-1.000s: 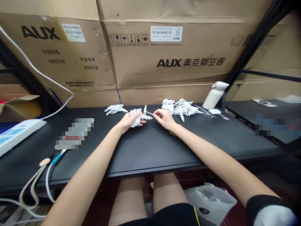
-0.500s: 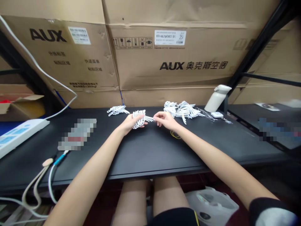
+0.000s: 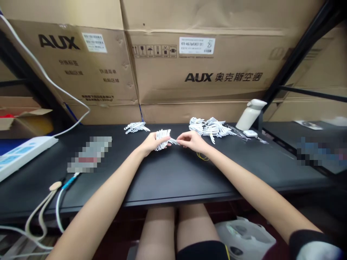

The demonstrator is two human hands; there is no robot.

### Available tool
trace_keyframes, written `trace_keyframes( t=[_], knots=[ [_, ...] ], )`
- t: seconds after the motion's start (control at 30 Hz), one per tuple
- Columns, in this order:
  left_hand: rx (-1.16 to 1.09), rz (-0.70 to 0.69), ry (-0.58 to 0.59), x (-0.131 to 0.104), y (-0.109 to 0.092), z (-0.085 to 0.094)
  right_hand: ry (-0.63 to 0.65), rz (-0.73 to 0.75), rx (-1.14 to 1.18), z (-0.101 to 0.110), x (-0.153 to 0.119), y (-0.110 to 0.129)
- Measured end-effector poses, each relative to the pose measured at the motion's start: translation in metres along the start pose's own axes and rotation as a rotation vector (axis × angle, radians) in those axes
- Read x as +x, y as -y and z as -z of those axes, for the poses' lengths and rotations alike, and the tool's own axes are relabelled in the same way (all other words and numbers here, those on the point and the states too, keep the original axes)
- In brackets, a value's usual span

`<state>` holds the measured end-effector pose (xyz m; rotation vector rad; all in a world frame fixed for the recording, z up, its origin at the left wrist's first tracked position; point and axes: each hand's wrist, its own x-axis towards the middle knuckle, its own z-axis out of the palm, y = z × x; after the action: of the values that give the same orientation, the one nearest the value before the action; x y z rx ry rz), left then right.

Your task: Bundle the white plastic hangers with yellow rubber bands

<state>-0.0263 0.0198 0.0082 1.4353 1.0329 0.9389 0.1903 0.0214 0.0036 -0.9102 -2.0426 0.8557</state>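
My left hand (image 3: 150, 143) is closed around a bundle of slim white hooks (image 3: 162, 141), held upright above the table with their tails pointing right. The fingertips of my right hand (image 3: 193, 141) pinch at the ends of those tails. Behind my left hand lies a small pile of white hooks (image 3: 135, 127) with curled ends. Larger heaps of white hooks (image 3: 217, 128) lie past my right hand. A yellow elastic band (image 3: 202, 156) rests on the table just under my right wrist.
On the black table (image 3: 173, 180) stand a pale bottle (image 3: 251, 115) and a small white case (image 3: 249, 133) at the right. A blurred-out phone-like slab (image 3: 89, 155) and a white power strip (image 3: 24, 153) lie left. Large cardboard boxes (image 3: 162, 86) wall off the back.
My left hand and the bundle have shifted slightly right and down, and the left thumb now lies lower across the hooks. My right fingers remain at the tails.
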Motion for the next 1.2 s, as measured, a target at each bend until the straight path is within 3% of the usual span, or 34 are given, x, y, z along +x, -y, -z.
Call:
trace_keyframes(
  t=[0.37, 0.63, 0.77, 0.97, 1.2],
  knots=[
    [0.069, -0.028, 0.122, -0.003, -0.001, -0.007, 0.031, -0.100, 0.286, -0.017, -0.002, 0.006],
    [0.213, -0.027, 0.103, -0.003, -0.002, -0.003, -0.018, 0.008, 0.177, -0.019, -0.004, 0.008],
    [0.163, -0.038, 0.111, -0.003, 0.000, -0.003, 0.043, -0.035, 0.280, -0.022, -0.004, 0.007],
    [0.201, -0.068, 0.172, -0.003, 0.000, 0.002, -0.003, -0.080, 0.335, -0.031, -0.004, -0.001],
    [0.229, -0.034, 0.205, -0.004, -0.002, 0.002, 0.056, -0.113, 0.403, -0.033, -0.002, -0.005]
  ],
)
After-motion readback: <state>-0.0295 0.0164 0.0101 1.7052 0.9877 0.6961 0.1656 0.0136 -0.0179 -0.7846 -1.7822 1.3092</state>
